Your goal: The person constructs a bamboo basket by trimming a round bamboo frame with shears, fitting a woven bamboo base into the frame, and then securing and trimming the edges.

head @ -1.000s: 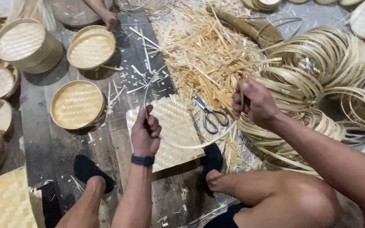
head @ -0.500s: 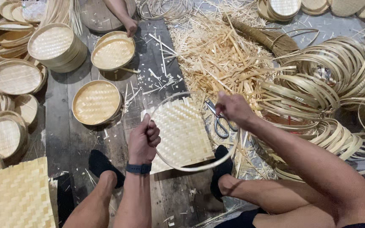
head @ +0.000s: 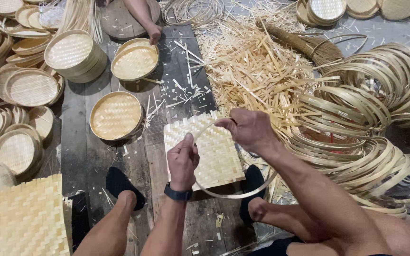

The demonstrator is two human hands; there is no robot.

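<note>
At the near centre, the left hand pinches one side of a thin bamboo hoop between thumb and fingers, its grip pressed together. The hoop hangs just over a square woven mat on the floor. To the right, the right hand pinches the hoop's far side. The person should probably keep both pinches firm, so the springy strip stays round and centred above the mat.
</note>
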